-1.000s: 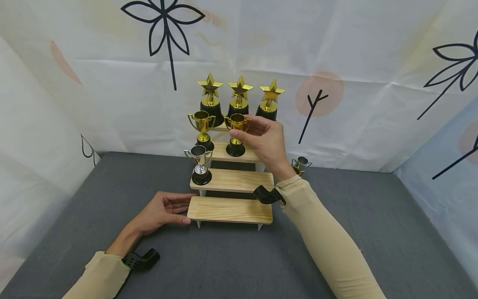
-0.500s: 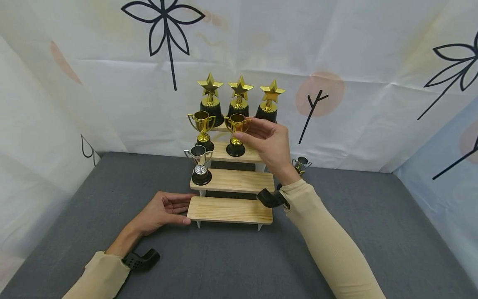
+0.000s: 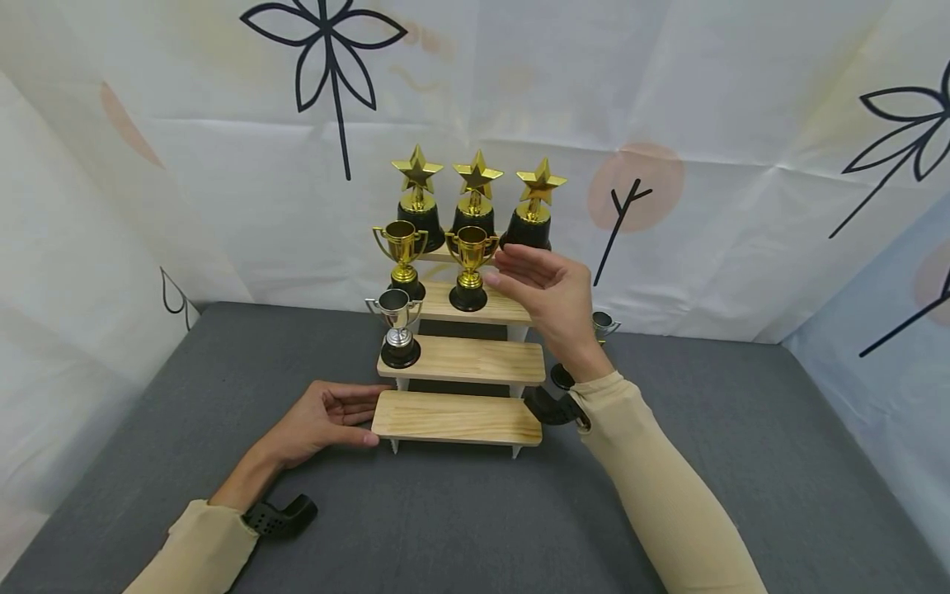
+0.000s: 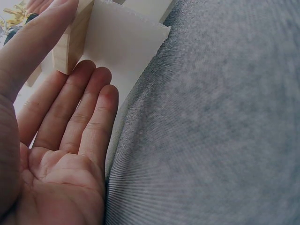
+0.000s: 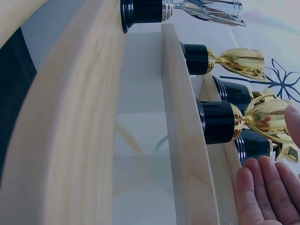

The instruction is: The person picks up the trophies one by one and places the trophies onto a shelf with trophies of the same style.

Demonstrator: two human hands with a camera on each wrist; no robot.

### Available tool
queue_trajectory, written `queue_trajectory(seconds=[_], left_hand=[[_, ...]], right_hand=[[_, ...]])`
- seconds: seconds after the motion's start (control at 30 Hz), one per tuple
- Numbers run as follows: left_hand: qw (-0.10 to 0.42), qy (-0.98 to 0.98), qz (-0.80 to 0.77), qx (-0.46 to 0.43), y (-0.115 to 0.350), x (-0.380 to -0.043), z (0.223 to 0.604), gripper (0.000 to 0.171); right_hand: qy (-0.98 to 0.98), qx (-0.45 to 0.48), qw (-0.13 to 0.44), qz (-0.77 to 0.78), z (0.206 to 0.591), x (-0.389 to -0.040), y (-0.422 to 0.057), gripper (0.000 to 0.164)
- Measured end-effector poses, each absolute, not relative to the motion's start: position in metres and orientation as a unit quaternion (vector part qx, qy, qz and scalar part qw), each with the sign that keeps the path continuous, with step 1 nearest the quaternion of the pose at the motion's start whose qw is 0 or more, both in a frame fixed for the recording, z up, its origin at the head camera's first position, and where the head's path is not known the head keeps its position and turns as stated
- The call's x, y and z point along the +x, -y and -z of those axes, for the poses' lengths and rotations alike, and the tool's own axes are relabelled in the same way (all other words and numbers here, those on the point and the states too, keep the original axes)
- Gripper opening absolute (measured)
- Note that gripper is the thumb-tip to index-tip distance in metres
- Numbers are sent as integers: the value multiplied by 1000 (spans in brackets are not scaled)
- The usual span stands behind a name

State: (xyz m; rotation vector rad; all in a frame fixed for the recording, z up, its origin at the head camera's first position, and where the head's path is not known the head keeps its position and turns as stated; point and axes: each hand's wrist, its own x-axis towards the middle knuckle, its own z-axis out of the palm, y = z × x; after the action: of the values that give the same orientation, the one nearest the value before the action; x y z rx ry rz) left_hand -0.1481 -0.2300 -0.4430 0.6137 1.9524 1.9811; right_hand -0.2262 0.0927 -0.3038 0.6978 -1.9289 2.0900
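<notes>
Shiny gold cup (image 3: 470, 257), black foot, two handles, stands up straight on pale wood shelf (image 3: 458, 417), third step from bottom.

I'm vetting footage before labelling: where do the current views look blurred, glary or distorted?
Head view: fairly sharp, evenly lit, small glints on the right-hand gold cup; left wrist view: grey tabletop looks soft on the right; right wrist view: the wooden shelf under the silver cup has a blurred, bowed front edge, probably lens distortion.
</notes>
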Motion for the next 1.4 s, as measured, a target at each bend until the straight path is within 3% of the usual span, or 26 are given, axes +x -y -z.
queue_trajectory(seconds=[1.4], left_hand=[[152, -678, -689, 206, 229, -148, 441, 72]], right_hand=[[639, 177, 127, -738, 326, -187, -144, 44]])
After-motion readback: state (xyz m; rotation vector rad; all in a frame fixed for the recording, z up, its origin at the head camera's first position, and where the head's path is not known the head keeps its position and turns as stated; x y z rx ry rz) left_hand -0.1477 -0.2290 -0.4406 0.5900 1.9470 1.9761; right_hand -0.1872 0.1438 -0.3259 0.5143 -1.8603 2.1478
